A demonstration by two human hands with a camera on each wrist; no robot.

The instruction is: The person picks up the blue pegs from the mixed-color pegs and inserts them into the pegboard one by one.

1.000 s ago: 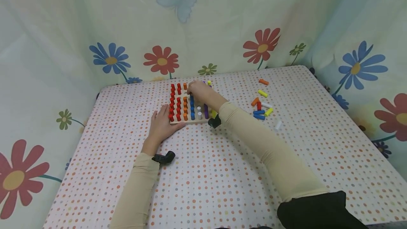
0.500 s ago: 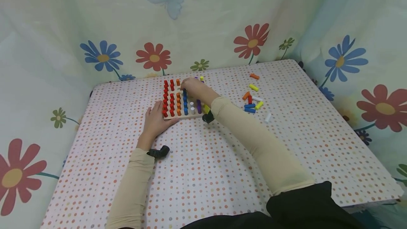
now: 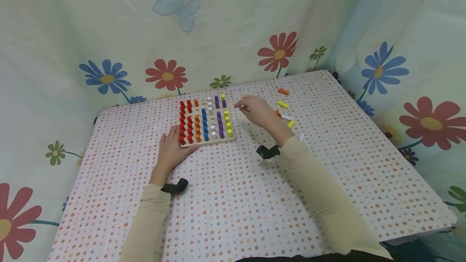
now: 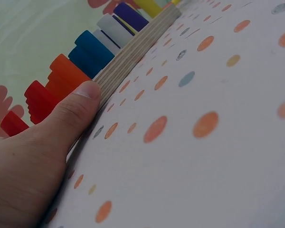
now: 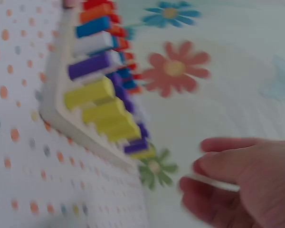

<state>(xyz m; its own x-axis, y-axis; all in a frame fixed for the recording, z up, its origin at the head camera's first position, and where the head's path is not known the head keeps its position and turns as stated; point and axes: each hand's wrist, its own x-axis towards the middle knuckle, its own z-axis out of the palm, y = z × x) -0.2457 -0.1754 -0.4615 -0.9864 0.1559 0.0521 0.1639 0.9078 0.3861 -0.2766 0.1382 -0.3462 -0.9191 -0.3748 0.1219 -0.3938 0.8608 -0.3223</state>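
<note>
A wooden pegboard stands on the table, carrying columns of red, orange, blue, white, purple and yellow pegs. At its near left corner rests my left hand, fingers along the left side. In the left wrist view, the straight thumb presses the board's front edge. My right hand hovers off the board's right side, fingers loosely bent and apart from the pegs. The right wrist view shows the hand blurred, with no peg visible in it. Yellow pegs stand near the board's right edge.
Loose pegs lie right of the board: an orange peg, a yellow peg, a white peg and another yellow peg. My right forearm covers part of that group. A flowered curtain hangs behind the dotted table.
My right hand has left the upper middle of the pegboard and moved right, past its edge. The left hand stays at the corner. The head view has shifted somewhat.
</note>
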